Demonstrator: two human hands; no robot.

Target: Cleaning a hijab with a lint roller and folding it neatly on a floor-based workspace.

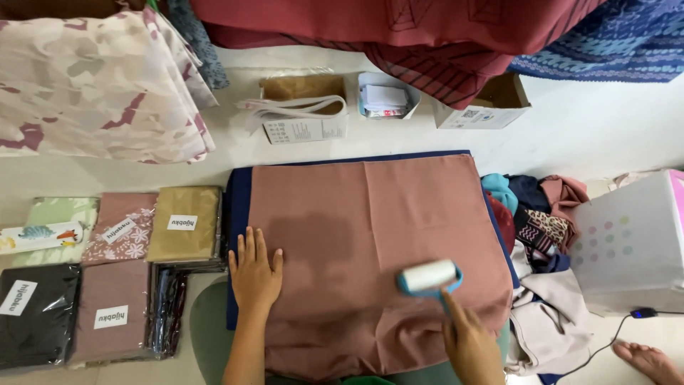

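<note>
A dusty-pink cloth (370,214) lies spread flat over a dark blue board (239,207) in the middle. My left hand (254,274) rests palm down on the cloth's left edge, fingers apart. My right hand (470,346) grips the blue handle of a lint roller (429,276), whose white roll sits on the cloth near its lower right part.
Packaged folded cloths (184,224) lie in rows at the left. A heap of patterned fabric (92,85) sits at the back left, small boxes (303,107) behind the board, a pile of mixed cloths (541,235) and a white box (630,246) at the right. A bare foot (648,360) shows at the bottom right.
</note>
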